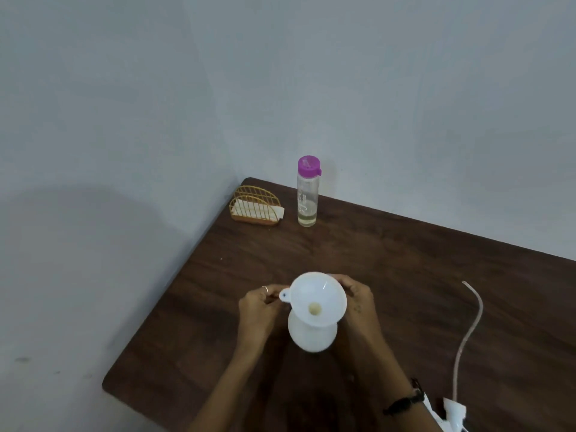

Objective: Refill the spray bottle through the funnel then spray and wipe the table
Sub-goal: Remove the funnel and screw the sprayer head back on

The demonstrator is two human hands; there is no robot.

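Head view: I am looking down at a dark wood-grain table (pixel 405 275) set into a corner of pale walls.
Spray bottle: the white spray bottle (pixel 311 336) stands upright near the middle of the table, close to me, its body showing below the funnel.
Funnel: a white funnel (pixel 318 299) sits in the bottle's neck, mouth up, its small tab with a hole pointing left (a yellowish spot shows at the bottom of the cone).
Left hand: my left hand (pixel 258 310) is at the funnel's left side, thumb and forefinger pinched together on the tab; a ring shows on one finger.
Right hand: my right hand (pixel 358 302) curls its fingers round the funnel's right and far rim, so both hands grip the funnel. A dark band sits on that wrist.
Refill bottle: a clear bottle with a purple cap (pixel 308 194) stands upright at the far edge, well apart from my hands, with a little pale liquid at its bottom.
Napkin holder: a gold wire holder (pixel 255 205) with white paper stands just left of that bottle, in the far left corner.
Sprayer head: the white sprayer head (pixel 453 411) lies at the near right, its thin tube (pixel 467 332) curving away across the table.
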